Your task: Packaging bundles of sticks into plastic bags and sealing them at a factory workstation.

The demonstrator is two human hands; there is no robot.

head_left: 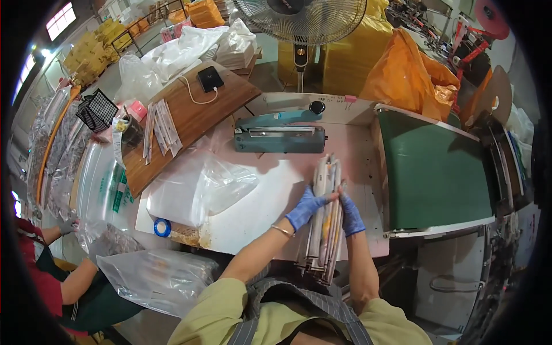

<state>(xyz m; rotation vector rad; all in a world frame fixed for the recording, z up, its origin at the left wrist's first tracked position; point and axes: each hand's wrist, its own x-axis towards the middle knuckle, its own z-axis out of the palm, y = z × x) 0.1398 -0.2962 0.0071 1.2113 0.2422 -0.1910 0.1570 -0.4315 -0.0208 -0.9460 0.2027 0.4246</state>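
Observation:
Between my two blue-gloved hands stands a bundle of long, narrow, flat packets point(325, 230), its far end over the white table point(259, 230) and its near end past the front edge. My left hand point(307, 208) is closed around the bundle's left side. Against its right side my right hand point(352, 216) presses, fingers partly hidden by the packets. Just beyond the bundle sits a teal hand-lever bag sealer point(280, 140). Clear plastic bags point(178, 190) lie in a stack on the table's left part, with a blue roll of tape point(162, 227) near the front edge.
A green conveyor belt point(437, 172) adjoins the table on the right. At the left, a brown wooden board point(213, 109) carries a phone point(210, 79) and loose narrow packets point(163, 126). A fan point(299, 23) stands behind. Another person's gloved hand point(68, 225) is at far left, beside a filled clear bag point(158, 276).

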